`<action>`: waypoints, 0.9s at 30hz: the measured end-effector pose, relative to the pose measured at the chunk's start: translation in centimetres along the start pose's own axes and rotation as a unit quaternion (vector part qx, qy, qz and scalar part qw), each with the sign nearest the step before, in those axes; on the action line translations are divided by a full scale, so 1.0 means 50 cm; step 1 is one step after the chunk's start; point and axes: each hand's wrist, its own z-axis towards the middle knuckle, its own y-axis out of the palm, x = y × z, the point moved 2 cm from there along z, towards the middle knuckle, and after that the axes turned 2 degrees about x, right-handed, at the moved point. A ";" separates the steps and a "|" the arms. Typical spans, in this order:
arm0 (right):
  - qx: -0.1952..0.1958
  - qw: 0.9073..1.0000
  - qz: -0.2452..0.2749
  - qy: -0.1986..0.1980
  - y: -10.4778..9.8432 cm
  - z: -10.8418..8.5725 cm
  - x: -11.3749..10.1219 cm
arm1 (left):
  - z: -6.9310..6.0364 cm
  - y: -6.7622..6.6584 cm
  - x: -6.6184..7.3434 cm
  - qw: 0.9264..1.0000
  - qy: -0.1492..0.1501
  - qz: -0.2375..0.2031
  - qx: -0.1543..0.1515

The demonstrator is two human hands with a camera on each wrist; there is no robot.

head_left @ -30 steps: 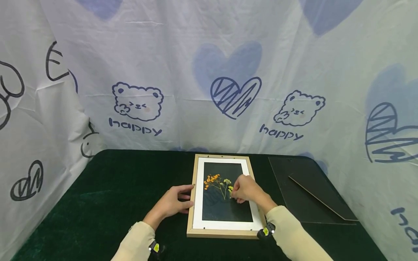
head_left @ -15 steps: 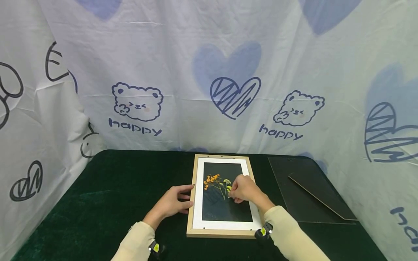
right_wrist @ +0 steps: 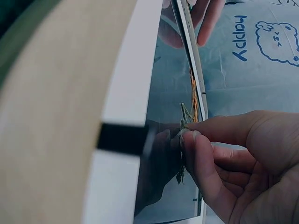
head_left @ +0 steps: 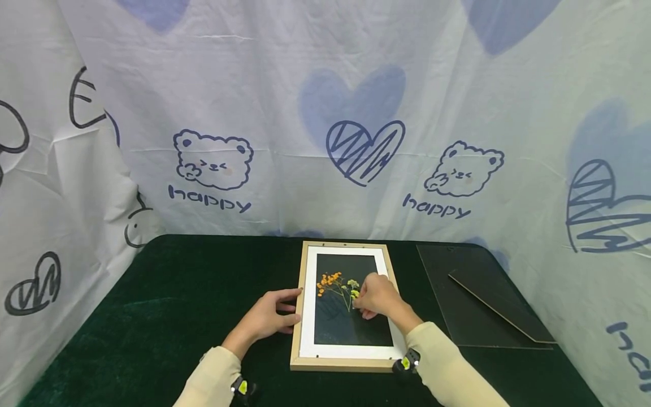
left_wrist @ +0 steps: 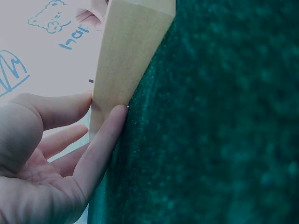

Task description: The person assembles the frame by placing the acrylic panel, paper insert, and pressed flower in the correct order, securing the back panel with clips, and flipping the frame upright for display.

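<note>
A light wooden picture frame (head_left: pixel 346 364) lies on the table with a white mat (head_left: pixel 351 351) and a dark, glossy middle (head_left: pixel 351 333). Orange dried flowers (head_left: pixel 331 277) on thin stems lie on it, beside a yellow-green dried flower sprig (head_left: pixel 353 284). My right hand (head_left: pixel 378 297) pinches the stem of a sprig between thumb and forefinger, just over the dark surface; the right wrist view shows this stem (right_wrist: pixel 182 125) at the fingertips. My left hand (head_left: pixel 264 316) touches the frame's left side with its fingers fairly straight. Its fingertips (left_wrist: pixel 120 112) rest against the outer wood.
To the right lies a dark backing board (head_left: pixel 432 271) with a thin, slanting board (head_left: pixel 508 311) on top. Dark green cloth (head_left: pixel 178 316) covers the table. A white printed curtain (head_left: pixel 285 113) hangs behind. Small dark tabs (right_wrist: pixel 122 138) stick out from the frame's inner edge.
The right hand has shifted slightly left with the sprig, closer to the other flowers. The left hand and the picture frame have stayed in place.
</note>
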 end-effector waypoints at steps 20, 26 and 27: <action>-0.004 1.000 -0.002 -0.001 -0.001 -0.007 -0.014 | 0.003 -0.004 -0.005 1.000 -0.009 -0.003 -0.001; -0.003 1.000 0.014 0.008 -0.038 -0.002 -0.010 | 0.005 -0.003 -0.008 1.000 0.003 -0.005 -0.006; 0.001 1.000 0.013 0.009 -0.049 -0.002 -0.009 | 0.005 -0.003 -0.008 1.000 0.004 -0.005 -0.006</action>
